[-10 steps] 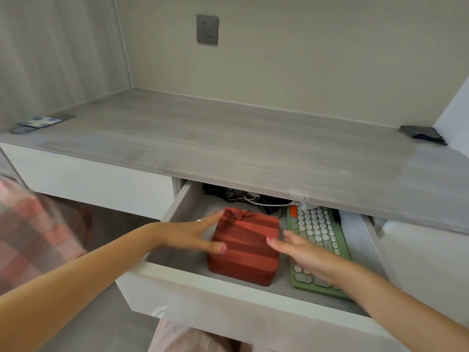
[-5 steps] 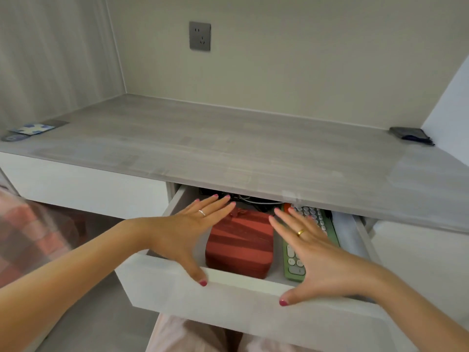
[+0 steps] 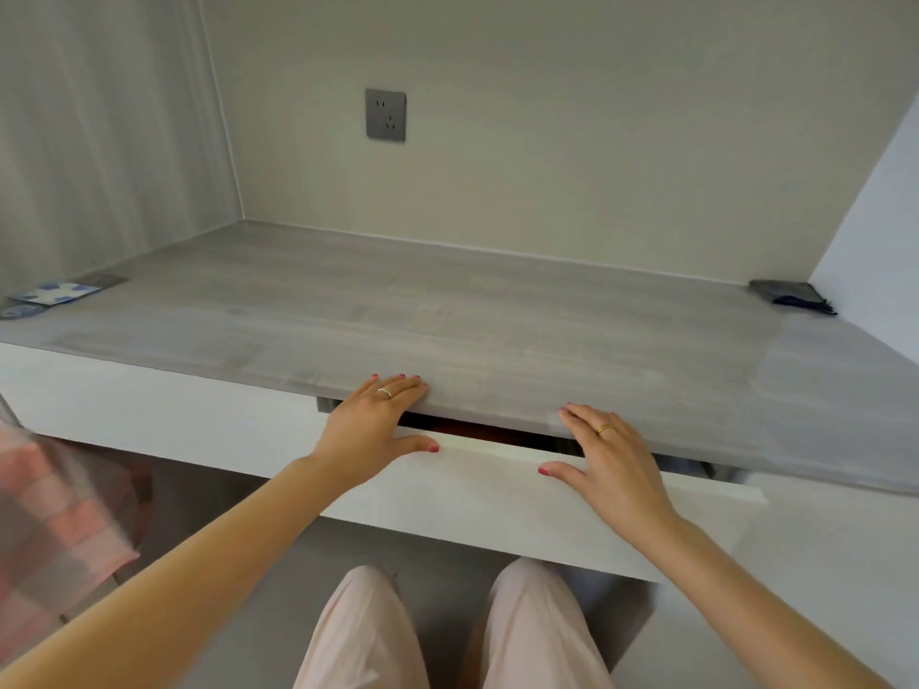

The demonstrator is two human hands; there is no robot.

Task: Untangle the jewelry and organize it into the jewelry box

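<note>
With both palms flat on the drawer (image 3: pixel 497 489) front, my left hand (image 3: pixel 370 425) and right hand (image 3: pixel 609 457) lie spread, gripping nothing. Only a red sliver of the box (image 3: pixel 477 432) shows in the gap under the desk (image 3: pixel 447 320). My fingertips overlap the desk edge; I judge a hard push could pinch them.

head view | looks forward-down | close above desk (image 3: pixel 497 315) edge

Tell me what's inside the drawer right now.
Only a red-brown sliver shows through the narrow gap between the drawer and desktop. Everything else inside is covered. Both hands, left hand and right hand, rest flat on the front.
</note>
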